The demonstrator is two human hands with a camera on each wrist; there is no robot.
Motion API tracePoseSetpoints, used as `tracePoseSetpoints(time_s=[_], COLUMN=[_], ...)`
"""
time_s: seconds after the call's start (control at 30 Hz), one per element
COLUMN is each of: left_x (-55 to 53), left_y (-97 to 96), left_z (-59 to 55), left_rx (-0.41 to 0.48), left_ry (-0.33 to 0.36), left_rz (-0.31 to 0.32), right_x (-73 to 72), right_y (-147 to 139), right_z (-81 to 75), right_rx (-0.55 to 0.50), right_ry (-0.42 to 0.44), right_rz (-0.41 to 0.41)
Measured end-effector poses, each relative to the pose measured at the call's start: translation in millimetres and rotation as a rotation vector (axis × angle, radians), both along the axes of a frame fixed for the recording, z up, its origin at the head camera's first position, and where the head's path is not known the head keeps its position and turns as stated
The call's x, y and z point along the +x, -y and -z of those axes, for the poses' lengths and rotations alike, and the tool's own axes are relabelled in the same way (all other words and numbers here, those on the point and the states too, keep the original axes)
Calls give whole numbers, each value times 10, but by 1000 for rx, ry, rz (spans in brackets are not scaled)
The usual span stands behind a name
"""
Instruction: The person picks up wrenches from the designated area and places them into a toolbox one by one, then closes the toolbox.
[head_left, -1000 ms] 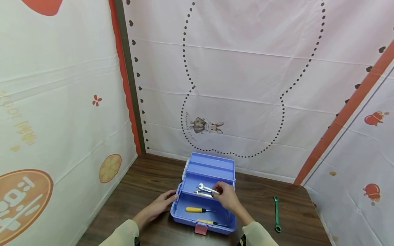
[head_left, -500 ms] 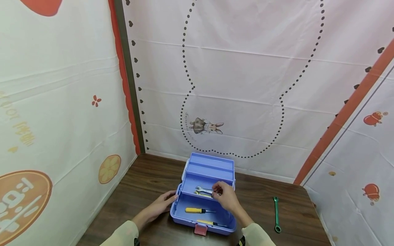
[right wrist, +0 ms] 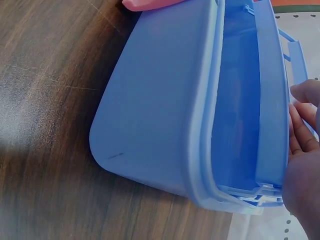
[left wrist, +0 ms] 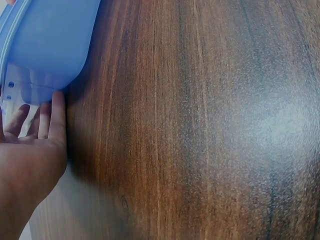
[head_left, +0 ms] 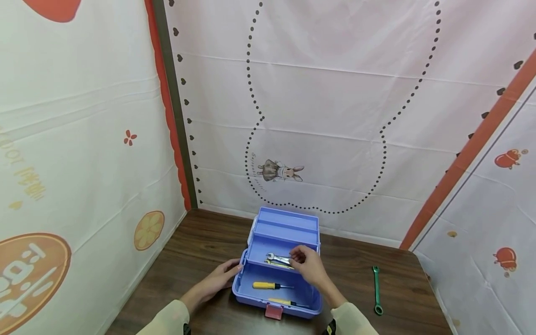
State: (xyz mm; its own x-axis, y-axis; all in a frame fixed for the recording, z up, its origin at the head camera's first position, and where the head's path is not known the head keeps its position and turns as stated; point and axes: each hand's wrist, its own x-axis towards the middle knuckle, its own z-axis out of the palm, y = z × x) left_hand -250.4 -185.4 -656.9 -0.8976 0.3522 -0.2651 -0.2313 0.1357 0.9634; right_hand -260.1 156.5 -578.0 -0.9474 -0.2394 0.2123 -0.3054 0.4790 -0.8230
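The wrench (head_left: 277, 257) lies in the tray (head_left: 264, 245) of your open box (right wrist: 145, 95), silver, its forked end toward your left. A yellowish tool (head_left: 276, 264) lies just in front of it, in the same tray.

Your right hand (head_left: 311, 265) is at the wrench's right end, fingers bent toward the thumb. You cannot tell from these views whether its grip is pinching the wrench or only beside it; in the right wrist view the tray's wall hides the tool.

Your left hand (head_left: 219, 277) touches the box's left side, its grip spread, fingers reaching fairly straight along the end wall, as your left wrist view shows.

In the compartment below the tray, nearer you, are two screwdrivers with yellow handles: the rear one (head_left: 267, 285) lies across the middle, shaft to your right, and the front one (head_left: 281, 302) lies close to the front wall. The red latch (head_left: 273, 311) hangs at the box's front.

The box stands on the dark wood bench (head_left: 347, 274). Well apart on your right, a green spanner (head_left: 377, 291) lies on the bench, lengthwise away from you. Behind the bench hangs a pale cloth (head_left: 318, 111) printed with a rabbit (head_left: 279, 170) and dotted lines.
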Motion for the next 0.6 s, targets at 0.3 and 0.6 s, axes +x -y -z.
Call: tracePoseSetpoints(time_s=[0.3, 0.6], left_x=[-12, -9], left_y=[-14, 14], left_z=[25, -15], left_rx=[2, 11], left_ry=[-9, -5], left_rz=[4, 13], right_x=[-8, 31], right_y=[-79, -244], right_z=[-45, -204], right_rx=[-24, -9], right_ry=[48, 43], right_rz=[-51, -82])
